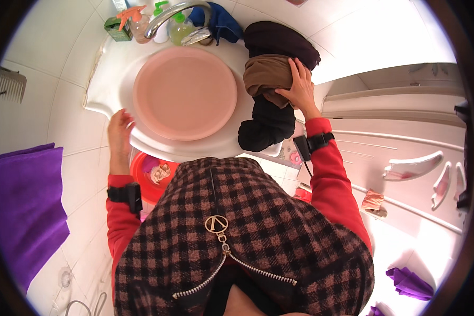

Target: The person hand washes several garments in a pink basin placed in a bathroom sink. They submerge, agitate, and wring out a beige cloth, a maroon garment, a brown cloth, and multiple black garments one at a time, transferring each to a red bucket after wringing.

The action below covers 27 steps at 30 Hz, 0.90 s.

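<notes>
My right hand (301,87) lies with thumb and fingers spread on a folded brown garment (265,75). Behind that garment is a dark purple-black folded garment (278,41). A bundled black garment (269,122) is in front of it, hanging near the sink's front edge. My left hand (120,128) is at the left front edge of the white washbasin (116,75), empty, with its fingers slightly curled. Between my hands a round pink plastic basin (185,93) sits in the washbasin. Whether it holds water is hard to tell.
Behind the basin stand a chrome faucet (173,15), an orange-topped spray bottle (138,25), a green pump bottle (179,29) and a blue cloth (221,23). A red tub (146,191) holding cloths is below. A purple towel (27,213) hangs left; a white cabinet (363,144) stands right.
</notes>
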### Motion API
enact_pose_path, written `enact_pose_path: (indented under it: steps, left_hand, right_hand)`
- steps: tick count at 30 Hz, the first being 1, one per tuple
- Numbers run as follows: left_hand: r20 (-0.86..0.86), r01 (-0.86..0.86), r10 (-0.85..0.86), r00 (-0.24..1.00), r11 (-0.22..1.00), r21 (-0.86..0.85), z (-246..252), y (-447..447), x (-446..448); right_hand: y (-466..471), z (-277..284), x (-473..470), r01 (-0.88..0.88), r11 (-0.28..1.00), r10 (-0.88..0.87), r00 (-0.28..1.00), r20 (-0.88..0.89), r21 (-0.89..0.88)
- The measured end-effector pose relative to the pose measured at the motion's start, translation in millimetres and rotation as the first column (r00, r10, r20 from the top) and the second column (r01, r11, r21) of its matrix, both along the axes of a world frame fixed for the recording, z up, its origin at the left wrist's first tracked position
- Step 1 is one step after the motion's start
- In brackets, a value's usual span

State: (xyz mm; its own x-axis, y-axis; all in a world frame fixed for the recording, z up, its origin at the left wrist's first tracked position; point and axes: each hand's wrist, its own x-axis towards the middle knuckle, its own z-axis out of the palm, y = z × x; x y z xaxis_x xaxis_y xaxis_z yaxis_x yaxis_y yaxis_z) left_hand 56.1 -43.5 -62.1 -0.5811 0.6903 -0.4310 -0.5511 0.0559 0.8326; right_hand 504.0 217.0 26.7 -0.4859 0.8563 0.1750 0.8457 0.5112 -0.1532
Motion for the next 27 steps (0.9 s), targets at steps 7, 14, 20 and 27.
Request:
enact_pose_path:
  steps: [7, 14, 20, 27]
  left_hand:
    - [0.021, 0.559, -0.561, 0.828, 0.827, 0.058, 33, 85, 91]
    - [-0.426, 0.706, -0.607, 0.671, 0.698, 0.117, 76, 137, 165]
    - [-0.215, 0.502, -0.456, 0.864, 0.819, 0.279, 94, 136, 148]
    - [-0.360, 0.324, -0.273, 0.892, 0.942, 0.088, 48, 101, 84]
  right_hand:
    - [24, 19, -11, -0.037, 0.996, 0.007, 0.939, -0.345, -0.079]
    - [-3, 102, -62, -0.271, 0.919, -0.044, 0.650, -0.759, -0.285]
    - [-24, 106, -124, -0.433, 0.887, 0.106, 0.531, -0.840, -0.162]
    - [-8, 38, -168, -0.525, 0.792, 0.202, 0.707, -0.678, -0.312]
